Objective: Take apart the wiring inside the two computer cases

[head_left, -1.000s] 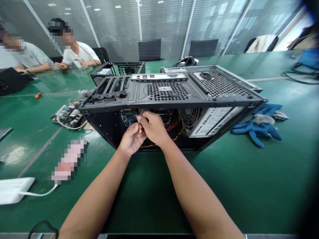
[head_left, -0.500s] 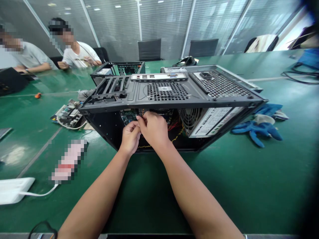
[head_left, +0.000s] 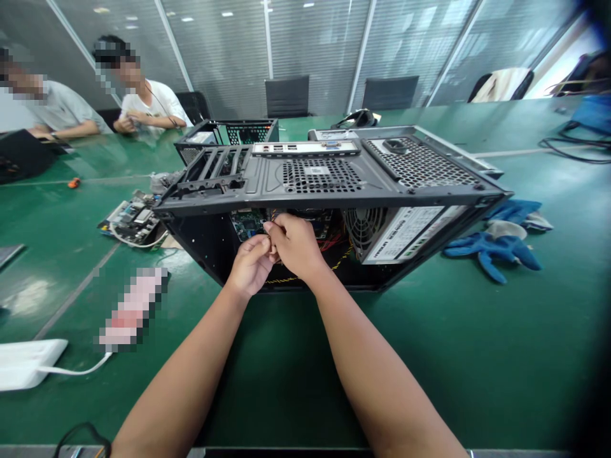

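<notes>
A black computer case (head_left: pixel 329 175) lies on its side on the green table (head_left: pixel 429 356), its open side facing me. Inside it I see a motherboard (head_left: pixel 245 222), coloured wires (head_left: pixel 334 245) and a power supply (head_left: pixel 405 232) with a fan. My left hand (head_left: pixel 251 264) and my right hand (head_left: pixel 296 245) meet at the case's opening, fingers pinched together on thin wires between them. What exactly they pinch is mostly hidden by the fingers.
Blue gloves (head_left: pixel 496 248) lie right of the case. A loose circuit board (head_left: pixel 131 219) lies to its left, with a white device (head_left: pixel 28 362) and its cable nearer me. A second open case (head_left: pixel 224 133) stands behind. Two people (head_left: pixel 143 102) sit at the far left.
My hands shifted slightly at the case opening, first up toward the case edge, then back a little; the pinch stays closed. The far person's arms moved.
</notes>
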The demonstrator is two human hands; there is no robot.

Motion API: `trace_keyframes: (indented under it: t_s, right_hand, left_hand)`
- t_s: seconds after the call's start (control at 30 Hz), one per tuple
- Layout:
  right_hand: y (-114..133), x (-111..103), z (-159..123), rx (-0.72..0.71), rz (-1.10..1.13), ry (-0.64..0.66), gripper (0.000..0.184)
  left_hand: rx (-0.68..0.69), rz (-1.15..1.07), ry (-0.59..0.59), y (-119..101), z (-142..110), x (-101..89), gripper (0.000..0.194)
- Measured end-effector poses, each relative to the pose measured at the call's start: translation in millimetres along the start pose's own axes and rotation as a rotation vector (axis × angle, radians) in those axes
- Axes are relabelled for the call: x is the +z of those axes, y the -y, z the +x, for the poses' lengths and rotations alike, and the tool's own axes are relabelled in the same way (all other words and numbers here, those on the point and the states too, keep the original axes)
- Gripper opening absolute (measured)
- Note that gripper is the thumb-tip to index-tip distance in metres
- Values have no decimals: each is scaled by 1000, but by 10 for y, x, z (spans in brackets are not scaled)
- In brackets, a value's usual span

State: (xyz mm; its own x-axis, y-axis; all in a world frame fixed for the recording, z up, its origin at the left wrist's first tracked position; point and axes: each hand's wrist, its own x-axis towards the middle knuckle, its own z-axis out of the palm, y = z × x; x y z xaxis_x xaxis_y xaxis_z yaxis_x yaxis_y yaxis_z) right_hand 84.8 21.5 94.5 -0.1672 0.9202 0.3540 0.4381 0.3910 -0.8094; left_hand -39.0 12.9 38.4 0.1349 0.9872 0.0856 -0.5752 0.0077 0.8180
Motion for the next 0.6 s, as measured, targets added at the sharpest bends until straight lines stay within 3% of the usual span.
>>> trace_keyframes:
  t_s: [0.17, 0.37, 0.6]
  right_hand:
    - [-55, 23, -2, 23, 168, 57, 34]
    - [-26, 15, -14, -10, -166, -101, 30]
    - [2, -9, 2, 8, -233, -54, 31]
  left_hand:
    - [-38, -42, 24, -11, 0, 15, 35]
    - [107, 85, -76, 78, 34, 3, 24]
    - [144, 127, -83, 87, 29, -4, 24]
